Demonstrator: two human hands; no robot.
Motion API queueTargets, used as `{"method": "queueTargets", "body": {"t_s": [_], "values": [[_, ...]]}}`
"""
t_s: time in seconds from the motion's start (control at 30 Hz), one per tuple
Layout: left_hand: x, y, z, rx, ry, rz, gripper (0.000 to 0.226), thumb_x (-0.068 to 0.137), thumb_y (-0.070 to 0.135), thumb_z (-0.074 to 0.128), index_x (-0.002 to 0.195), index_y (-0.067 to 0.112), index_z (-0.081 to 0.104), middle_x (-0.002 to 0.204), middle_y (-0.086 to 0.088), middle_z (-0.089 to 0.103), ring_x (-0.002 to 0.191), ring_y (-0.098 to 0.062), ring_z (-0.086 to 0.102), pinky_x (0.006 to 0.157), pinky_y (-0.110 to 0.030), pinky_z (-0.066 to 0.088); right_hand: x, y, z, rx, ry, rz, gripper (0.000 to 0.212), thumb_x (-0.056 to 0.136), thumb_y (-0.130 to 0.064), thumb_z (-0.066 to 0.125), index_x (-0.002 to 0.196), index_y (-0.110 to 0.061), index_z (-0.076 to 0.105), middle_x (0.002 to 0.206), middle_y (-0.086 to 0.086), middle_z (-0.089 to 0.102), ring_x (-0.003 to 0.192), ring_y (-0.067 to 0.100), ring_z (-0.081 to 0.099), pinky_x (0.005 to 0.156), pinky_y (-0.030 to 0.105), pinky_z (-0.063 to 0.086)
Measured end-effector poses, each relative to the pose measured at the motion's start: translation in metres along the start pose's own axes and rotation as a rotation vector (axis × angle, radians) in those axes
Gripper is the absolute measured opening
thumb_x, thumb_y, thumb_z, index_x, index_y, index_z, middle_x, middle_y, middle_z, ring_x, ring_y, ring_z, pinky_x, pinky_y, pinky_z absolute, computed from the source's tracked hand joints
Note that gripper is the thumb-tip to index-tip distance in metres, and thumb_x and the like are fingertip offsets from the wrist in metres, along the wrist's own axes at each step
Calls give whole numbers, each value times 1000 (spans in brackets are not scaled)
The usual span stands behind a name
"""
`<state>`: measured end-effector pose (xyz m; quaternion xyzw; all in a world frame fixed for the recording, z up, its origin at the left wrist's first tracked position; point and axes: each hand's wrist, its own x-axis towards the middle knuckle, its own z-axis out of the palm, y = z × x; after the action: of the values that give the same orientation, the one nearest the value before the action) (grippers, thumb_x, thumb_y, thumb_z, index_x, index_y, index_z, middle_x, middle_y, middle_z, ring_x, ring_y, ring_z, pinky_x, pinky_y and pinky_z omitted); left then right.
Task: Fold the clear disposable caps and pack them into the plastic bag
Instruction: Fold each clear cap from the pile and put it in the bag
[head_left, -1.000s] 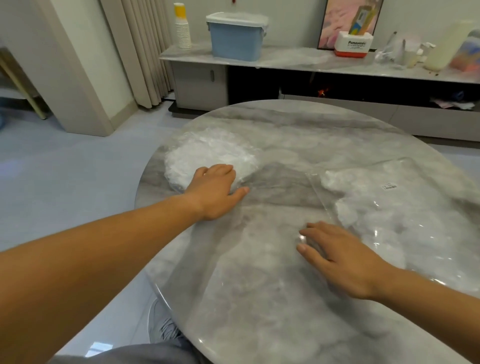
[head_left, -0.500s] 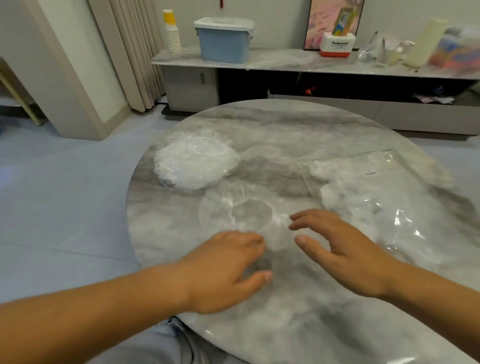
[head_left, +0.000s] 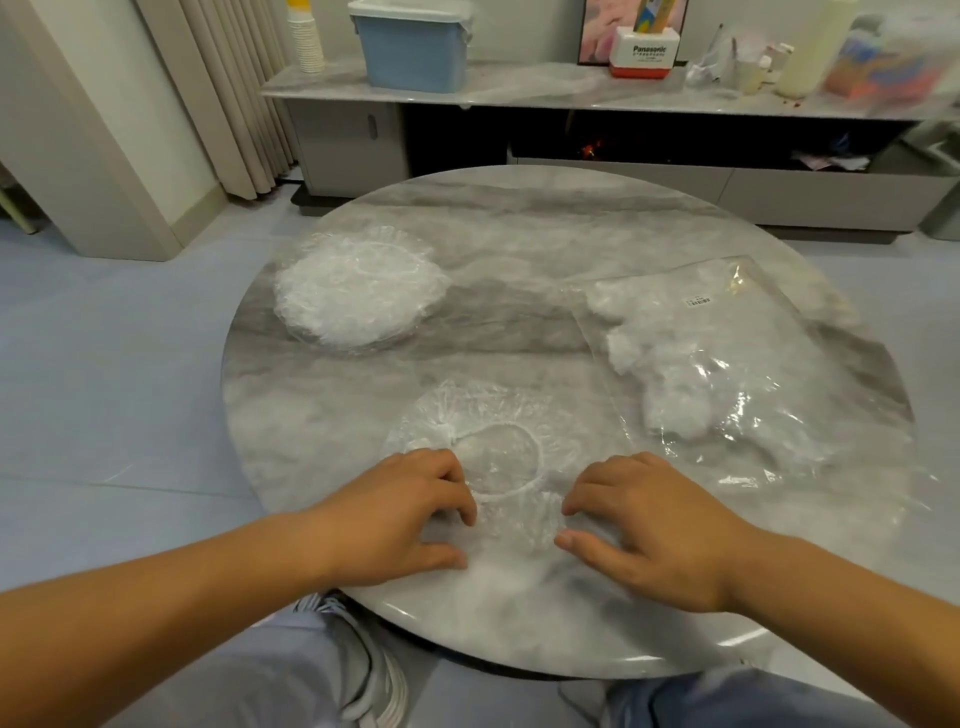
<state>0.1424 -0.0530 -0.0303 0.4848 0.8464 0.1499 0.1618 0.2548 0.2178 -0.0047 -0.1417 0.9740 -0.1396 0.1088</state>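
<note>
One clear cap (head_left: 501, 457) lies flat on the table (head_left: 519, 223). The left hand (head_left: 402, 512) and right hand (head_left: 654, 525) touch its near edge with bent fingers; a real pinch cannot be told. The thin cap could slip and fold crooked.

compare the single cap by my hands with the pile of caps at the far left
The single cap lies as one see-through layer, table showing through; the pile is many layers, nearly opaque white. The single cap is near, with the left hand and right hand on it; the pile is farther left, untouched. Both are round, crinkled plastic.
</note>
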Motion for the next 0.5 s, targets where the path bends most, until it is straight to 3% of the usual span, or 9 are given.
{"method": "queueTargets", "body": {"t_s": [0.1,0.2,0.37,0.5], "values": [[10,0,2,-47,49,-2,26,83,55,74,104,40,71,103,23,49,97,2,49,87,-16,39,4,1,-2,63,90,-24,58,91,-75,31,108,-34,70,101,-18,65,98,2,54,96,27,40],[16,1,3,-63,43,-13,15,84,49,76,96,39,74,95,27,48,91,0,53,84,-15,37,10,3,3,199,175,-57,45,88,-69,52,103,-32,72,107,-20,63,108,1,52,94,20,43],[20,-3,6,-140,80,-68,32,77,59,72,105,45,64,99,21,59,94,1,57,94,-24,42,19,11,14,254,32,-54,40,82,-61,72,110,-34,72,121,-19,55,120,-3,42,99,14,37],[22,-4,8,-165,65,-74,16,81,50,78,96,47,73,97,21,57,95,4,55,102,-26,32,19,13,16,304,-5,-21,32,79,-53,80,106,-37,74,121,-24,48,121,-6,38,100,10,33]]}}
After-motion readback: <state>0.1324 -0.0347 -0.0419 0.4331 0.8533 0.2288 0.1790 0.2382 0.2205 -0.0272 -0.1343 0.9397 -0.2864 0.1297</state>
